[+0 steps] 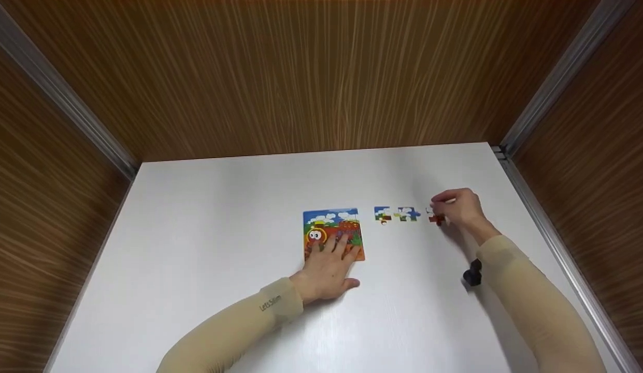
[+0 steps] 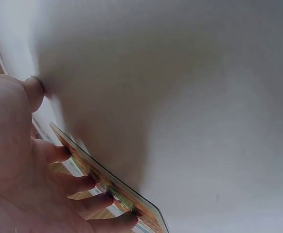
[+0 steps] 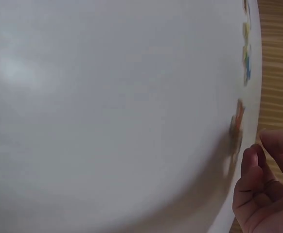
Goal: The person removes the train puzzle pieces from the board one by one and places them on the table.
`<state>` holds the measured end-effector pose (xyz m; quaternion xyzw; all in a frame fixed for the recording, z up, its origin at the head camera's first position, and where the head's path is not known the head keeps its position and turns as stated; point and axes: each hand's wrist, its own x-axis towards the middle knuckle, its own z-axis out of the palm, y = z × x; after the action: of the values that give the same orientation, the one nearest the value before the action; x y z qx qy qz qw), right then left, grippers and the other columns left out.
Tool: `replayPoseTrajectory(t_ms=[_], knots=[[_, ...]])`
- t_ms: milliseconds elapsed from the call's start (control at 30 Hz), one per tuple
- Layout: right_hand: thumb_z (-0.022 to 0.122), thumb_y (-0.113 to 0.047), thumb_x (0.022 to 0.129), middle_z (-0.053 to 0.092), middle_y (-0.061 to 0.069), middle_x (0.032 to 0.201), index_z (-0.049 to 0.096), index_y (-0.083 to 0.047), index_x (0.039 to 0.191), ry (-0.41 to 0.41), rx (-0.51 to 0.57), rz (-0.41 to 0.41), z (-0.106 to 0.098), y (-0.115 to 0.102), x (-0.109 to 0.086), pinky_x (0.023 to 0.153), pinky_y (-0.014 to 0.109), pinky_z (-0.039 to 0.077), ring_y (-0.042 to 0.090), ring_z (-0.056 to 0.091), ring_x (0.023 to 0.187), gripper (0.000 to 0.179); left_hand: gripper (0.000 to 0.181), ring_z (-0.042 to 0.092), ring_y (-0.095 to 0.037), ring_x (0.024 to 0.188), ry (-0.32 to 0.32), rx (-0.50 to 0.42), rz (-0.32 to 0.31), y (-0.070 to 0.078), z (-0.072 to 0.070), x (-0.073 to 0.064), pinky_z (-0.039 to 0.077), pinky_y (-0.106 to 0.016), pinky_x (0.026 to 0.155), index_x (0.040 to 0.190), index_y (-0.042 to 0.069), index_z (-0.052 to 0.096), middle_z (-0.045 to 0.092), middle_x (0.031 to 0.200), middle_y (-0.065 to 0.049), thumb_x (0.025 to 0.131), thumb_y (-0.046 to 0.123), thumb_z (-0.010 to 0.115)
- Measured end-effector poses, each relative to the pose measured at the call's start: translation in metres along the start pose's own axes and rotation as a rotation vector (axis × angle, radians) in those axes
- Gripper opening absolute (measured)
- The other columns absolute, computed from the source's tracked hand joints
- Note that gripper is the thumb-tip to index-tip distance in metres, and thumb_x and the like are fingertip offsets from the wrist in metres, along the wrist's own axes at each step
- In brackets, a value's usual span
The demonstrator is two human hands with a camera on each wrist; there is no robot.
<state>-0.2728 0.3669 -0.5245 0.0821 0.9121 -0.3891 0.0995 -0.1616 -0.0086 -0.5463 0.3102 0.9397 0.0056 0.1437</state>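
Note:
My left hand (image 1: 325, 269) lies with fingers spread on a colourful cartoon puzzle board (image 1: 329, 216), its thumb on the white table beside it. In the left wrist view, the fingertips touch the face of the board (image 2: 124, 194). At the right, my right hand (image 1: 461, 210) is bent over a red and white puzzle piece (image 1: 435, 219), partly covered by the fingers. The right wrist view shows the thumb and fingers close together beside that piece (image 3: 237, 127), with nothing visible between them. Two more pieces, one blue and red (image 1: 382, 212) and one blue and white (image 1: 405, 213), lie between board and hand.
The white table (image 1: 207, 233) is bounded by a wood-grain back wall (image 1: 311, 77) and side walls with metal edge rails. A small black object (image 1: 472, 274) shows beside the right forearm. Beige sleeves cover both forearms.

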Motion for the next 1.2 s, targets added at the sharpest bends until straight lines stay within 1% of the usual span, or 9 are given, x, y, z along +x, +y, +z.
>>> replayPoseTrajectory(t_ms=[133,233,367,500,600,700,1000,1100,1200], knots=[[0.067,-0.022,0.111,0.073,0.025,0.136,0.077,-0.002,0.137,-0.019,-0.005,-0.031,0.006,-0.019,-0.004,0.076,0.028,0.064,0.027,0.078,0.098,0.035,0.086,0.029,-0.043,0.174,0.014,0.063,0.001,0.001,0.000,-0.001,0.040,-0.070,0.132,0.181,0.022,0.027,0.021,0.190,-0.015,0.112,0.070,0.046],[0.067,-0.023,0.111,0.071,0.022,0.133,0.077,-0.003,0.138,-0.044,0.005,-0.065,0.011,-0.036,-0.008,0.073,0.034,0.065,0.029,0.074,0.091,0.035,0.086,0.032,-0.041,0.173,0.025,0.136,0.003,0.003,0.002,-0.002,0.043,-0.067,0.130,0.181,0.021,0.026,0.020,0.190,-0.014,0.113,0.071,0.042],[0.069,-0.020,0.109,0.075,0.023,0.130,0.081,-0.003,0.132,-0.040,-0.009,-0.176,0.023,-0.054,-0.014,0.072,0.027,0.060,0.028,0.071,0.095,0.031,0.085,0.034,-0.039,0.172,0.016,0.205,0.009,0.005,0.003,-0.003,0.046,-0.065,0.129,0.181,0.020,0.024,0.021,0.191,-0.011,0.114,0.071,0.035],[0.072,-0.015,0.107,0.079,0.023,0.130,0.083,-0.001,0.126,-0.050,-0.023,-0.279,0.039,-0.070,-0.016,0.080,0.021,0.055,0.030,0.072,0.108,0.026,0.085,0.034,-0.039,0.173,0.003,0.212,0.011,0.005,0.003,-0.003,0.046,-0.064,0.129,0.182,0.019,0.022,0.022,0.190,-0.011,0.115,0.071,0.033],[0.073,-0.015,0.106,0.081,0.023,0.125,0.083,0.000,0.125,-0.084,-0.022,-0.323,0.051,-0.083,-0.015,0.080,0.022,0.056,0.032,0.073,0.106,0.026,0.085,0.033,-0.039,0.173,0.001,0.209,0.009,0.006,0.001,-0.002,0.046,-0.064,0.129,0.182,0.019,0.022,0.022,0.190,-0.011,0.115,0.071,0.033],[0.074,-0.014,0.106,0.082,0.022,0.123,0.083,0.000,0.125,-0.117,-0.025,-0.357,0.061,-0.096,-0.013,0.079,0.021,0.057,0.028,0.074,0.102,0.025,0.084,0.033,-0.038,0.173,0.003,0.212,0.010,0.006,0.001,-0.001,0.046,-0.064,0.129,0.181,0.020,0.023,0.022,0.190,-0.011,0.115,0.071,0.033],[0.077,-0.017,0.104,0.082,0.019,0.124,0.082,-0.001,0.129,-0.252,-0.026,-0.413,0.091,-0.132,-0.008,0.075,0.022,0.058,0.021,0.071,0.094,0.030,0.083,0.033,-0.039,0.173,-0.003,0.222,0.012,0.007,-0.001,-0.003,0.045,-0.066,0.129,0.181,0.019,0.027,0.025,0.189,-0.011,0.116,0.070,0.035],[0.079,-0.018,0.103,0.083,0.018,0.124,0.082,-0.001,0.129,-0.293,-0.043,-0.425,0.101,-0.142,-0.004,0.078,0.025,0.060,0.023,0.072,0.096,0.030,0.084,0.033,-0.039,0.173,-0.003,0.234,0.008,0.007,-0.002,-0.002,0.045,-0.067,0.129,0.181,0.020,0.025,0.024,0.190,-0.010,0.115,0.071,0.035],[0.080,-0.018,0.102,0.083,0.016,0.123,0.082,-0.002,0.129,-0.332,-0.066,-0.422,0.110,-0.150,0.000,0.087,0.030,0.063,0.024,0.074,0.102,0.031,0.084,0.033,-0.039,0.173,0.000,0.234,0.004,0.008,-0.001,-0.002,0.045,-0.067,0.130,0.181,0.020,0.026,0.023,0.190,-0.010,0.115,0.071,0.036]])
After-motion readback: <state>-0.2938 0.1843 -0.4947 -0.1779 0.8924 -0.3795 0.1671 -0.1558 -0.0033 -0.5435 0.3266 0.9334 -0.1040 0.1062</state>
